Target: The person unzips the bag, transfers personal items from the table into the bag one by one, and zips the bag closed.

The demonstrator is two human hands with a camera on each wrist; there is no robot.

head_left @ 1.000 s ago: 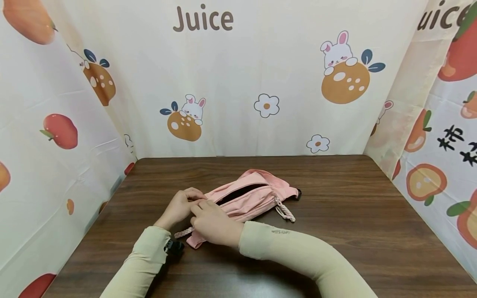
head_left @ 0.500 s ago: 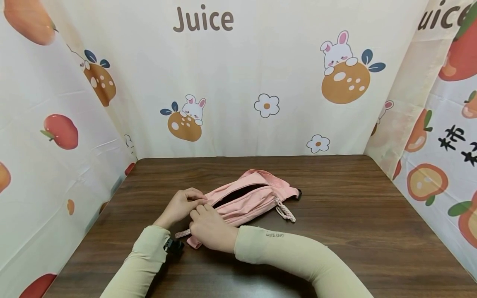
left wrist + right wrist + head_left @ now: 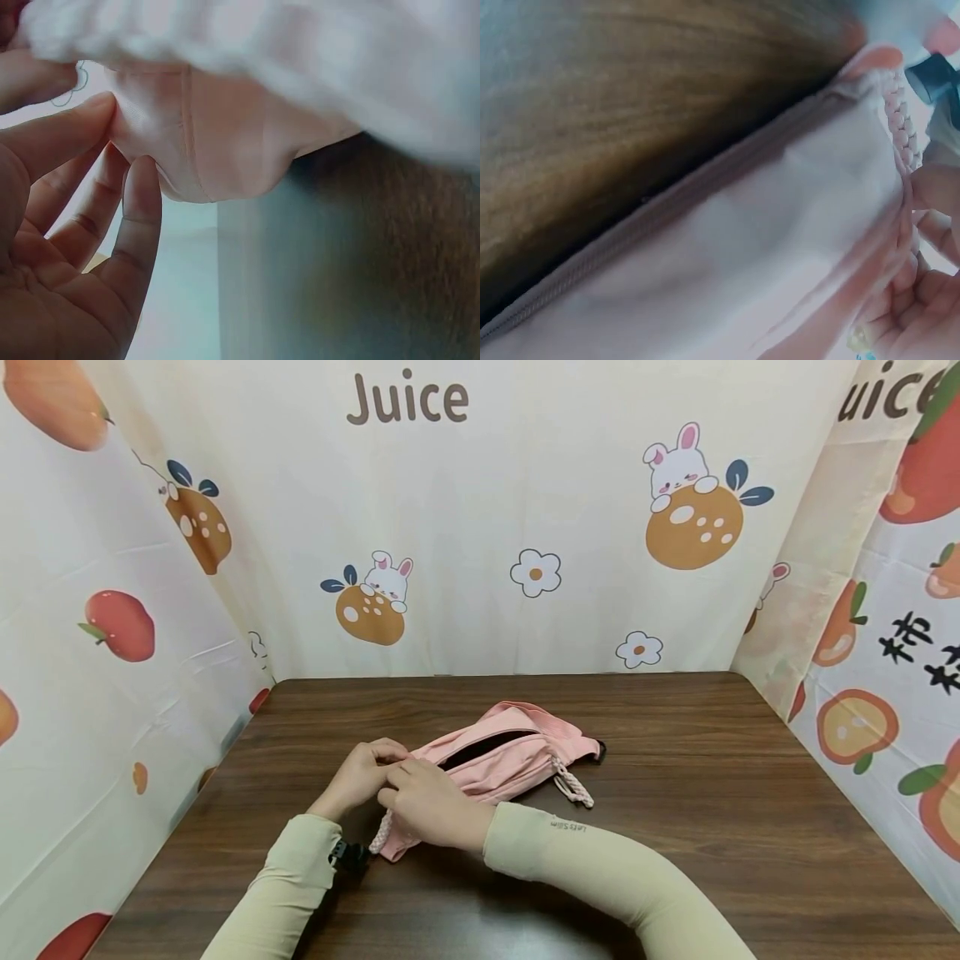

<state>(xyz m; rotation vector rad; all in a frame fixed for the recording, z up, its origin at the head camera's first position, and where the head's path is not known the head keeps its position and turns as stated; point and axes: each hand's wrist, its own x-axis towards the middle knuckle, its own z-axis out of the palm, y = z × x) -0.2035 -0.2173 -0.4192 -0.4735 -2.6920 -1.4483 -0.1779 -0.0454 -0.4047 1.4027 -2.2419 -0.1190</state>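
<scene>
"Juice" (image 3: 408,397) reads large across the backdrop (image 3: 480,510) behind the table (image 3: 712,793), with part of the same word and some dark characters on the right-hand panel. Small lettering sits on the right sleeve (image 3: 570,825), too small to read. The pink pouch (image 3: 510,752) lies near the middle of the table, its zip gaping dark along the top. Both hands meet at the pouch's left end: the left hand (image 3: 360,777) pinches the fabric there with curled fingers (image 3: 139,217), and the right hand (image 3: 427,802) curls over the same end, pinching by a braided cord (image 3: 381,835) (the exact pinch point is hidden). A second braided cord (image 3: 573,789) trails off the pouch's right side. Right of the pouch and behind it, bare wood runs to the table's edges; a black clip (image 3: 347,856) lies just left of the pouch's near corner.
</scene>
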